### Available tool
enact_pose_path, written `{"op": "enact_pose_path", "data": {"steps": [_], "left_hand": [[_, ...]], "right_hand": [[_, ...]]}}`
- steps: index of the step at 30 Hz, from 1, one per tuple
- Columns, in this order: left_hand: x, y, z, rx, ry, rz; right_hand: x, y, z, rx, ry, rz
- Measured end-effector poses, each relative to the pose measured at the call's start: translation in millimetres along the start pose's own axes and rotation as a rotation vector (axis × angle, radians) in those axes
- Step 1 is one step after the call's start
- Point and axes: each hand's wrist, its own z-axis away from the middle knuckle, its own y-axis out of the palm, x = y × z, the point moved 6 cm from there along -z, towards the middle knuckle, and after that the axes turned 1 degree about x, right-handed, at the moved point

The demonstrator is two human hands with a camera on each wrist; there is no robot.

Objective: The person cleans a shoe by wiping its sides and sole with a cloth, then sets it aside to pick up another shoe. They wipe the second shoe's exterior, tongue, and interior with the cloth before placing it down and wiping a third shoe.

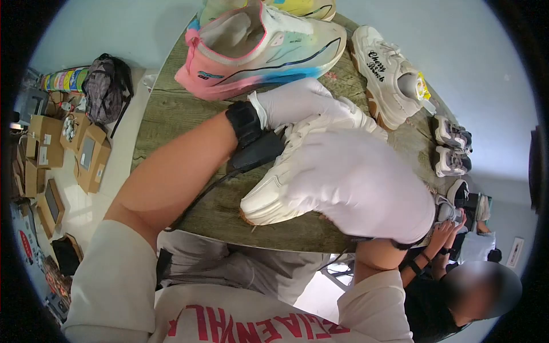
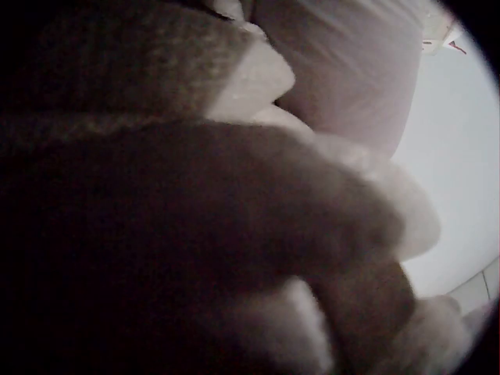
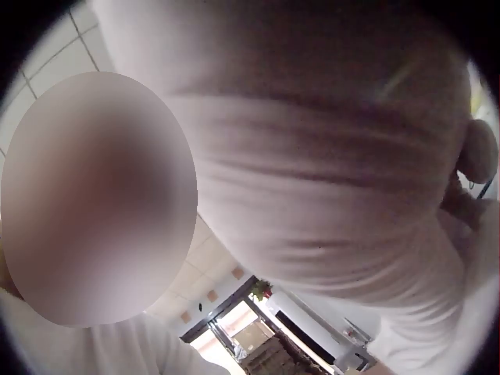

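Note:
A white lace-up sneaker (image 1: 264, 197) is tilted over the near part of the table, its toe toward the lower left in the head view. My left hand (image 1: 300, 102), in a white glove, grips it from the far side, fingers mostly hidden behind the upper. Across the near side bends my gloved right hand (image 1: 357, 180), holding the sneaker and covering much of its middle and heel. In the left wrist view, dark blurred glove fingers (image 2: 344, 195) fill the lower part. The back of the right glove (image 3: 312, 156) takes up most of the right wrist view.
A pink, white and blue sneaker (image 1: 269, 54) stands just beyond my left hand on the wooden table (image 1: 163, 134). Another white sneaker (image 1: 386, 77) with black lettering is farther right, with several smaller shoes past it. Another person (image 1: 434, 291) handles a shoe at right.

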Motion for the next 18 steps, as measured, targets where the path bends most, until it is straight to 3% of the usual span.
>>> {"op": "enact_pose_path", "data": {"steps": [3, 4, 7, 9, 12, 14, 15, 17, 18], "left_hand": [[2.7, -1.7, -0.7, -0.031, -0.004, -0.003], [4.3, -2.3, -1.6, -0.003, 0.001, 0.028], [2.1, -0.6, -1.4, 0.015, 0.009, 0.052], [3.8, -0.3, -2.6, 0.005, 0.013, 0.044], [10.7, -1.5, -6.4, 0.000, 0.003, 0.047], [8.7, -2.3, -1.4, 0.000, -0.028, 0.019], [10.0, -1.5, 0.4, -0.007, -0.028, 0.021], [10.8, 0.7, -2.4, -0.030, 0.086, 0.118], [13.2, 1.1, -10.2, 0.006, 0.121, 0.172]], "right_hand": [[18.2, 14.3, -7.8, 0.079, 0.020, 0.232], [26.1, 15.0, -9.6, 0.026, -0.020, 0.271], [36.8, 31.5, -14.8, 0.150, -0.008, 0.249], [39.9, 30.7, -13.8, 0.085, -0.077, 0.296], [29.8, 18.9, -13.0, 0.093, -0.120, 0.098], [20.2, -22.8, 1.6, -0.505, -0.199, 0.076], [23.0, -32.8, 6.0, -0.501, -0.204, 0.073], [16.6, -58.8, 10.0, -0.501, 0.132, 0.202], [14.1, -58.3, 8.0, -0.501, 0.127, 0.206]]}}
